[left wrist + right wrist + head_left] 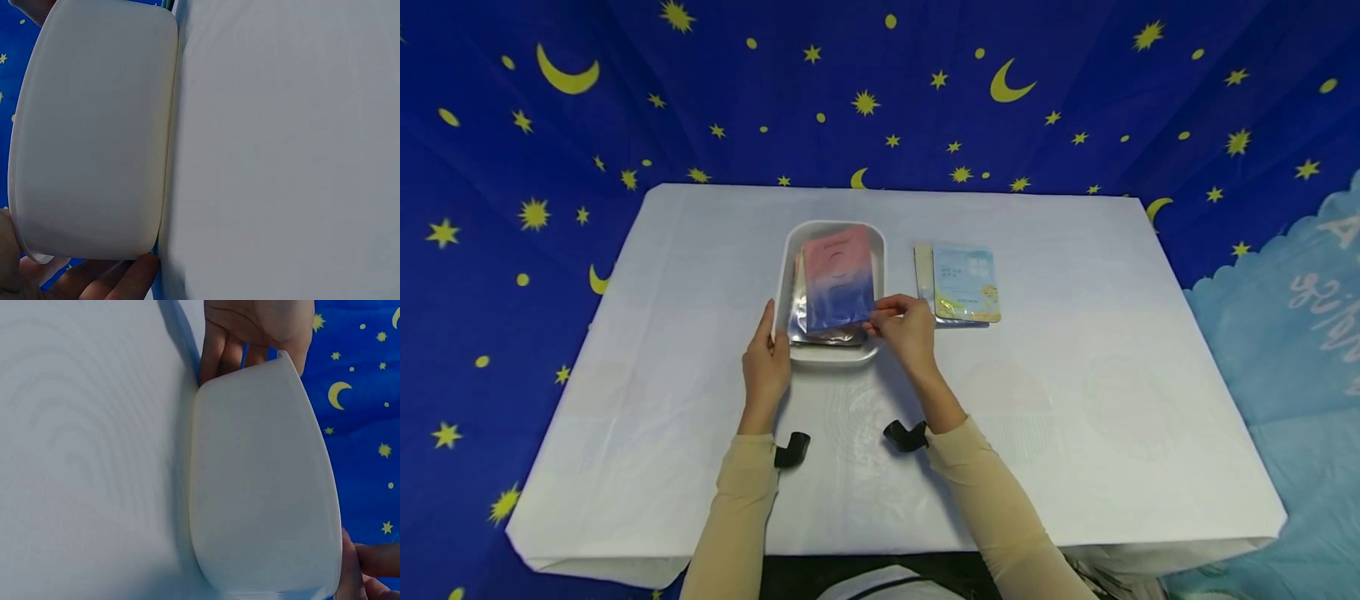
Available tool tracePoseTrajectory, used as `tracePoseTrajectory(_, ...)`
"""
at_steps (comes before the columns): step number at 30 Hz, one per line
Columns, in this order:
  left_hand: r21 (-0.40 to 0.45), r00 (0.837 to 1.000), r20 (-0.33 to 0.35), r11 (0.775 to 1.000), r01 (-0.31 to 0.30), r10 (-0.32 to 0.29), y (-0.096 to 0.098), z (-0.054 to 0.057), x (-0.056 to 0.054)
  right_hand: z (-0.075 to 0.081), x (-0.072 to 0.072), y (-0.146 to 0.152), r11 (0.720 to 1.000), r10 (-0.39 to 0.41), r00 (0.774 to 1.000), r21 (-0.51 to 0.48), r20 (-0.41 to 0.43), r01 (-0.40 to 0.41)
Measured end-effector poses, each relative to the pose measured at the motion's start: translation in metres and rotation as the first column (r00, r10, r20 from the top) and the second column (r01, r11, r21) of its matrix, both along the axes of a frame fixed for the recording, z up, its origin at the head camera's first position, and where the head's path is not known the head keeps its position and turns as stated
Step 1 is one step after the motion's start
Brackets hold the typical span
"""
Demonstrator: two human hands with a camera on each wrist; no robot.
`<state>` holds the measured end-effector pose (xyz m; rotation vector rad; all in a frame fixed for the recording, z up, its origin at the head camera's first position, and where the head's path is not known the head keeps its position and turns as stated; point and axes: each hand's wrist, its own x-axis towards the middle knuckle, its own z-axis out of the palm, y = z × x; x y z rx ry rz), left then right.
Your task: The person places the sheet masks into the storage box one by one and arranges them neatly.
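Observation:
A white plastic tub [835, 358] stands on the table with several flat foil packets inside. Uppermost is a pink-and-blue sheet mask packet [838, 279], slightly turned. My right hand [906, 329] pinches that packet's lower right corner between thumb and fingers, over the tub's right rim. At the tub's left side my left hand [766, 367] holds the wall, its fingers along the outside and its thumb at the rim. The left wrist view shows those fingers [134, 278] against the tub's end of the wall. Beneath the top packet, silvery packets [801, 321] show partly.
Right of the tub lies a small stack of packets, with a light blue and yellow packet [966, 283] on top and a beige-edged one [924, 271] showing beneath. A white cloth covers the table [1075, 400]. Behind hangs a blue curtain [925, 100] with yellow stars and moons.

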<state>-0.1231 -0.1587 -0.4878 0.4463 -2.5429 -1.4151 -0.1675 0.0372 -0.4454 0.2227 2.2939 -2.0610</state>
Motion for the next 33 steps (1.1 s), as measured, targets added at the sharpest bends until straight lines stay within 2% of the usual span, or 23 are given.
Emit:
tracePoseTrajectory(5,0.004,1.0,0.007,1.0,0.002,-0.002,0.001,0.0,0.0,0.0,0.002,0.002,0.996,0.05,0.998,0.081,-0.023,-0.048)
tracePoseTrajectory(10,0.01,1.0,0.015,1.0,0.002,-0.002,0.001,0.002,0.001,0.003,0.003,0.008,0.996,0.059,0.997,0.075,-0.044,-0.055)
tracePoseTrajectory(15,0.01,1.0,0.019,1.0,0.003,-0.003,0.001,0.003,0.001,0.004,0.002,0.016,0.995,0.059,0.994,0.084,-0.087,-0.051)
tracePoseTrajectory(20,0.011,1.0,0.017,1.0,0.008,-0.009,0.002,0.004,0.001,0.006,-0.001,0.026,0.994,0.041,0.995,0.107,-0.095,-0.031)
tracePoseTrajectory(23,0.012,1.0,0.017,1.0,0.009,-0.009,0.001,0.003,0.001,0.007,-0.005,0.037,0.985,0.019,0.993,0.17,-0.118,0.002)
tracePoseTrajectory(26,0.014,1.0,0.018,1.0,0.009,-0.009,0.002,0.003,0.001,0.008,-0.01,0.054,0.95,-0.021,0.987,0.304,-0.159,0.069)
tracePoseTrajectory(30,0.014,1.0,0.026,1.0,0.006,-0.006,0.002,0.003,0.001,0.008,-0.017,0.083,0.861,-0.086,0.981,0.482,-0.172,0.16)
tracePoseTrajectory(33,0.016,1.0,0.028,1.0,0.002,-0.002,0.002,0.003,0.001,0.006,-0.021,0.104,0.808,-0.119,0.984,0.564,-0.134,0.174)
